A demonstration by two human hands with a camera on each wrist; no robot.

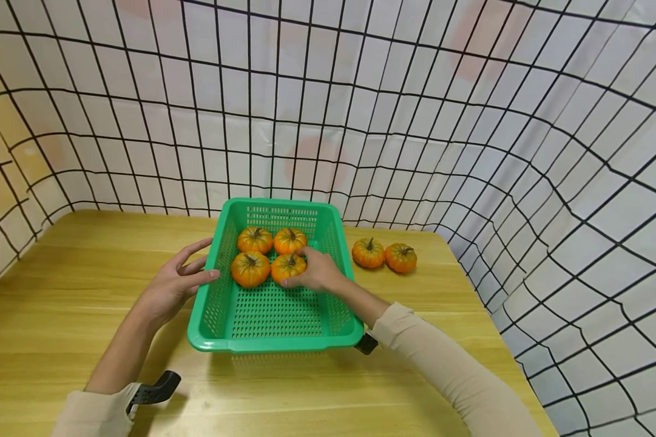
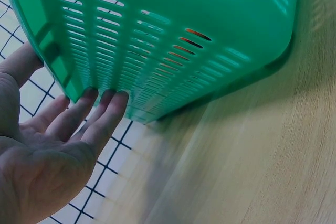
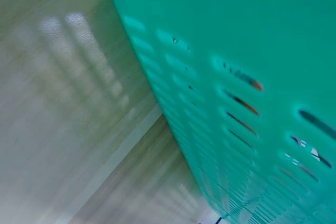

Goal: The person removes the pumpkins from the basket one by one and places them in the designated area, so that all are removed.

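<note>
A green plastic basket (image 1: 275,345) with slotted walls stands on the table. Several small orange pumpkins, among them a front left pumpkin (image 1: 250,270), sit in its far half. My left hand (image 1: 172,282) holds the basket's left rim, thumb over the edge; in the left wrist view its fingertips touch the slotted outer wall (image 2: 173,3). Reaching over the right rim, my right hand (image 1: 318,271) grips the front right pumpkin (image 1: 287,268) inside the basket. In the right wrist view the basket's wall (image 3: 210,14) hides this hand.
Two more pumpkins, a left one (image 1: 368,252) and a right one (image 1: 401,258), lie on the wooden table (image 1: 87,273) right of the basket. Black wire mesh (image 1: 275,115) rises behind the table and along its sides.
</note>
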